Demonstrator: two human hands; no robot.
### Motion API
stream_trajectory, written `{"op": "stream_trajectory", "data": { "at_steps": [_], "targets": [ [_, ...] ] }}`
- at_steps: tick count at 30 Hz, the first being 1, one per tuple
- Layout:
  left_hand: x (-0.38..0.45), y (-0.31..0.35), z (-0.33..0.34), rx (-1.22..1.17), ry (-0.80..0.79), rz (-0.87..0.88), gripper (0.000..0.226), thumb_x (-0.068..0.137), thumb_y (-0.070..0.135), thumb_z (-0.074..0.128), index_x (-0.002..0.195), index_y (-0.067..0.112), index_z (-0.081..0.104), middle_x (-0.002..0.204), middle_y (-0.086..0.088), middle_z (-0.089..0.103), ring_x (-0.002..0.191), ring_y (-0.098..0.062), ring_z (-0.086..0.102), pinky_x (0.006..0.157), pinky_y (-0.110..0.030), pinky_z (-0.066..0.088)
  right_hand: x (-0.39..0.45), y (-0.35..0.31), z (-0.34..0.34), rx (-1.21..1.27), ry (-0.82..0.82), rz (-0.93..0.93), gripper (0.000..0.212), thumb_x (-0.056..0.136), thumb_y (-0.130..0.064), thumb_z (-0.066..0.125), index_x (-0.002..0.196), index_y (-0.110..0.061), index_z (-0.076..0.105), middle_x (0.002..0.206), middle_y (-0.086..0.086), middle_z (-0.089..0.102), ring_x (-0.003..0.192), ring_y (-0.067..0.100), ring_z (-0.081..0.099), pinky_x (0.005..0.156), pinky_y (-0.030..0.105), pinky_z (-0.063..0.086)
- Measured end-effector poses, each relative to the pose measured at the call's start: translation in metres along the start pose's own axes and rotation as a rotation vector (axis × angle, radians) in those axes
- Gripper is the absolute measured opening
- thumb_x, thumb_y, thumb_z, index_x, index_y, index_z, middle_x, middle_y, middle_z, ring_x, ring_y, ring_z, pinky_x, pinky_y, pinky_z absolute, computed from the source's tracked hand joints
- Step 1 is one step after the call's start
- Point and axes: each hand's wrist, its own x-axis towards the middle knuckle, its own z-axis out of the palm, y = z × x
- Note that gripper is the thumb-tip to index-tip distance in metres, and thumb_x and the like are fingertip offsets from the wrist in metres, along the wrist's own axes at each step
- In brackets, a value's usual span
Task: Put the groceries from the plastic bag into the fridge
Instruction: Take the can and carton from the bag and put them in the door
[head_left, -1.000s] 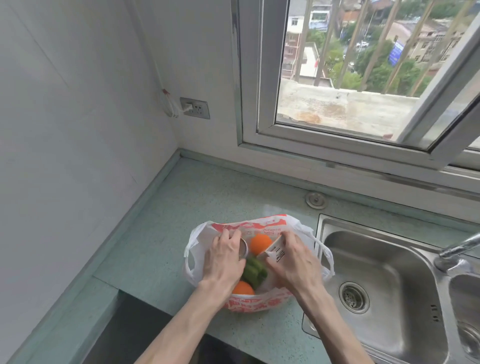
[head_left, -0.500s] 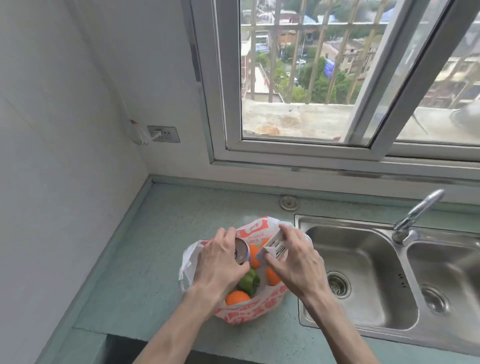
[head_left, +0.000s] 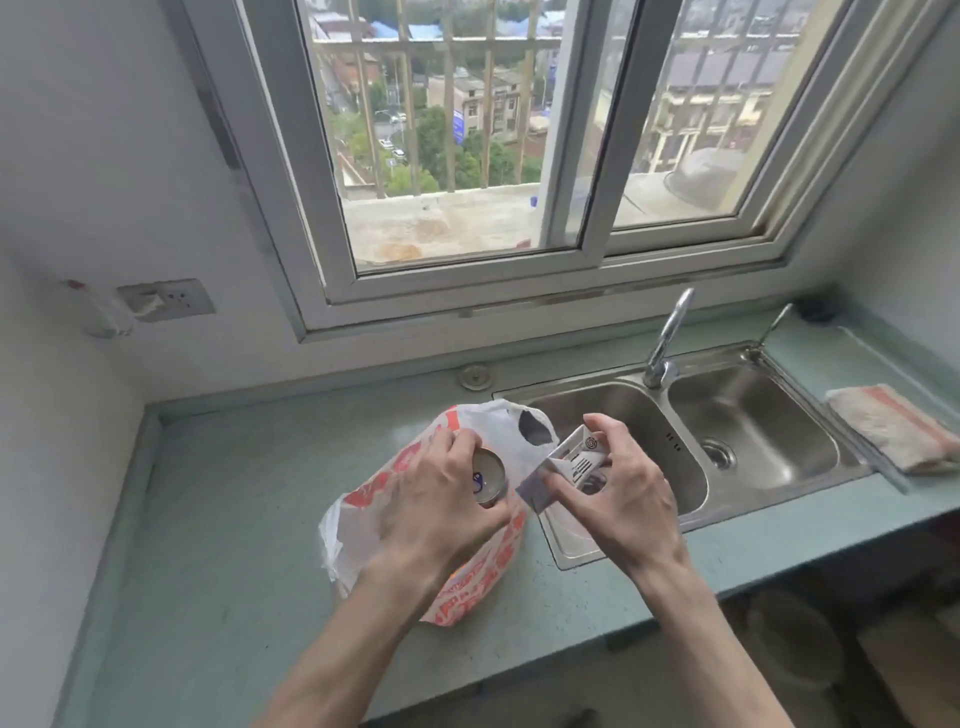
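A can (head_left: 488, 478) is gripped by the left hand (head_left: 441, 504) and a small carton (head_left: 563, 470) by the right hand (head_left: 618, 493), both above the plastic bag (head_left: 467, 587) on the counter (head_left: 234, 519), left of the sink (head_left: 623, 415)

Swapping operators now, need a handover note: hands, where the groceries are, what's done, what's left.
Left hand grips a can, lifted above the plastic bag.
Right hand pinches a small white carton, also out of the bag, near the sink edge.
The bag sits on the green counter; its contents are hidden now.
Done: two items pulled out.
Left: carry them to the fridge, not in view, then empty the bag.
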Motion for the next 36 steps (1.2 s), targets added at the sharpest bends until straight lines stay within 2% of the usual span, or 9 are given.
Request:
{"op": "stream_trajectory", "data": {
  "at_steps": [10,14,18,21,23,25,28,32,36],
  "targets": [
    [-0.003,0.080,0.039,-0.068,-0.168,0.303,0.039,0.071,0.053,0.069,0.099,0.028,0.056,0.092,0.009,0.051,0.081,-0.019,0.055,0.068,-0.035,0.050,-0.064,0.048,-0.079,-0.113,0.199,0.252,0.079,0.078,-0.057,0.080,0.144,-0.025,0.050,0.136,-0.003,0.065,0.110,0.016,0.068,0.088,0.030,0.052],
    [-0.017,0.138,0.064,-0.083,-0.252,0.447,0.041,0.069,0.050,0.070,0.099,0.027,0.055,0.089,0.008,0.048,0.079,-0.019,0.053,0.069,-0.034,0.048,-0.108,0.079,-0.126,-0.094,0.350,0.378,0.071,0.082,-0.053,0.079,0.143,-0.027,0.055,0.123,-0.006,0.065,0.107,0.013,0.064,0.091,0.031,0.051],
    [-0.044,0.207,0.087,-0.114,-0.326,0.594,0.047,0.070,0.059,0.068,0.103,0.028,0.055,0.093,0.008,0.050,0.082,-0.020,0.058,0.071,-0.037,0.051,-0.162,0.117,-0.172,-0.090,0.475,0.532,0.046,0.087,-0.056,0.071,0.124,-0.032,0.064,0.104,-0.005,0.063,0.086,0.009,0.061,0.077,0.026,0.047],
    [-0.070,0.258,0.105,-0.121,-0.371,0.690,0.050,0.070,0.057,0.071,0.107,0.028,0.056,0.100,0.008,0.054,0.088,-0.021,0.061,0.072,-0.037,0.052,-0.207,0.148,-0.204,-0.029,0.591,0.627,0.029,0.091,-0.052,0.069,0.107,-0.030,0.060,0.098,-0.003,0.063,0.089,0.016,0.061,0.076,0.026,0.044],
    [-0.089,0.290,0.117,-0.124,-0.396,0.753,0.049,0.070,0.054,0.072,0.107,0.027,0.057,0.099,0.007,0.056,0.087,-0.022,0.062,0.069,-0.033,0.048,-0.237,0.167,-0.224,0.088,0.691,0.715,0.025,0.093,-0.049,0.069,0.098,-0.028,0.056,0.095,-0.004,0.066,0.090,0.019,0.062,0.077,0.026,0.044],
    [-0.111,0.320,0.129,-0.134,-0.420,0.807,0.047,0.069,0.052,0.072,0.106,0.028,0.057,0.096,0.008,0.055,0.084,-0.022,0.061,0.066,-0.030,0.041,-0.266,0.181,-0.244,0.344,0.822,0.827,0.028,0.094,-0.050,0.067,0.095,-0.024,0.056,0.093,-0.001,0.069,0.089,0.022,0.068,0.078,0.034,0.055],
    [-0.147,0.363,0.145,-0.155,-0.466,0.880,0.048,0.068,0.053,0.073,0.105,0.029,0.055,0.096,0.009,0.054,0.081,-0.021,0.060,0.067,-0.033,0.046,-0.310,0.196,-0.274,0.702,1.006,0.925,0.030,0.099,-0.040,0.065,0.104,-0.010,0.060,0.099,0.007,0.074,0.081,0.018,0.076,0.073,0.035,0.063],
    [-0.201,0.415,0.164,-0.157,-0.498,0.961,0.043,0.069,0.054,0.071,0.098,0.030,0.051,0.091,0.010,0.050,0.075,-0.018,0.057,0.066,-0.033,0.051,-0.369,0.220,-0.311,1.001,1.113,0.942,0.036,0.102,-0.040,0.059,0.120,-0.009,0.063,0.107,0.015,0.078,0.088,0.032,0.078,0.071,0.034,0.062],
    [-0.252,0.462,0.183,-0.157,-0.550,1.027,0.041,0.069,0.050,0.069,0.098,0.029,0.050,0.090,0.010,0.049,0.073,-0.018,0.056,0.066,-0.032,0.051,-0.428,0.240,-0.344,1.185,1.193,0.946,0.037,0.099,-0.038,0.062,0.121,-0.009,0.069,0.111,0.015,0.077,0.090,0.025,0.071,0.071,0.029,0.057]
  ]
}}
